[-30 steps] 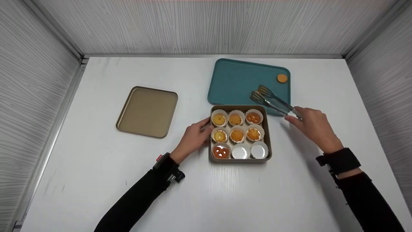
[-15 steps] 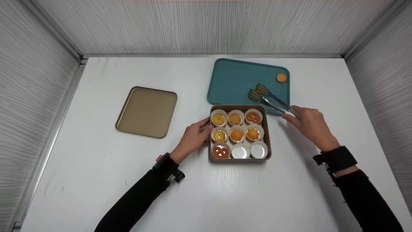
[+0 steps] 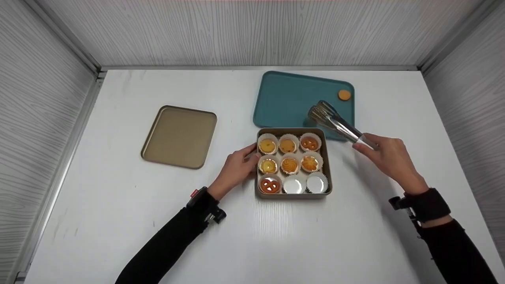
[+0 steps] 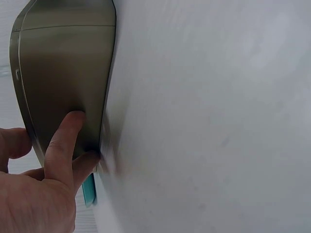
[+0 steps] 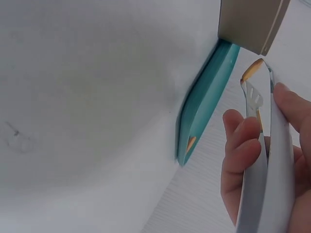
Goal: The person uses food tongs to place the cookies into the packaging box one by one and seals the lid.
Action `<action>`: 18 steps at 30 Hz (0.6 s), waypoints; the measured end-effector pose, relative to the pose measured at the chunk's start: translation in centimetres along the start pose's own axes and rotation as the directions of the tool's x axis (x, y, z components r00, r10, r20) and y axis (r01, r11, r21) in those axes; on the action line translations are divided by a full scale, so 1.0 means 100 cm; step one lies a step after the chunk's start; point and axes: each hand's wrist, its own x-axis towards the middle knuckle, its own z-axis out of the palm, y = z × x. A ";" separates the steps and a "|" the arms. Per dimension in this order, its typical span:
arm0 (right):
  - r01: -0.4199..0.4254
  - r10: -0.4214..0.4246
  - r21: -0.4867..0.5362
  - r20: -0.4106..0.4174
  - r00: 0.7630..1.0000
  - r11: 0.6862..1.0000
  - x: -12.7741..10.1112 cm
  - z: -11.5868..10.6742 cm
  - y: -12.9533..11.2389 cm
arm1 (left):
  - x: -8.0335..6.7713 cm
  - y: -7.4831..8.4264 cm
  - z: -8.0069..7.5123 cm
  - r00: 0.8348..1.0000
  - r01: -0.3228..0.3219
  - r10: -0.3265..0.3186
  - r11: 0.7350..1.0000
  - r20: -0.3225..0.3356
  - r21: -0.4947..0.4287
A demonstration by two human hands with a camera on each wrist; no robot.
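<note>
Looks mostly done, to judge by pastries [image 3: 289, 166] in 7 of the 9 paper cups [image 3: 294, 184] inside the tin [image 3: 292, 197]. Filled right across the far and middle rows, 3 cups each, plus the left cup of the near row. Leaves 2 bare, at the middle and right of that near row. Seems to match the 2 loose pieces outside: the held cookie [image 5: 252, 69], pinched between the tips of the tongs [image 3: 345, 129] over the teal tray [image 3: 284, 100], and the tray cookie [image 3: 344, 95], lying by the tray's far right corner.

Gripping the tongs in the right hand [image 3: 390, 159], with fingers curled round the handles. Resting the left hand [image 3: 236, 169] against the tin's left wall, fingers extended, not wrapped round it. As for the tin, stands just on the tray's near side; cannot tell whether touching. Includes also a tan lid [image 3: 179, 137], flat, well apart to the left.
</note>
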 end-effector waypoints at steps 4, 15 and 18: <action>0.018 -0.018 -0.008 -0.010 1.000 1.000 -0.008 -0.008 -0.006 | 0.000 0.001 0.000 1.000 0.005 -0.005 1.000 -0.002 -0.007; 0.119 -0.120 -0.011 -0.048 0.992 0.993 -0.030 -0.016 -0.020 | -0.002 0.002 0.000 1.000 0.012 -0.012 1.000 0.000 -0.016; 0.168 -0.169 -0.029 -0.067 0.983 0.985 -0.036 -0.015 -0.023 | -0.001 0.002 0.000 1.000 0.009 -0.009 1.000 -0.003 -0.015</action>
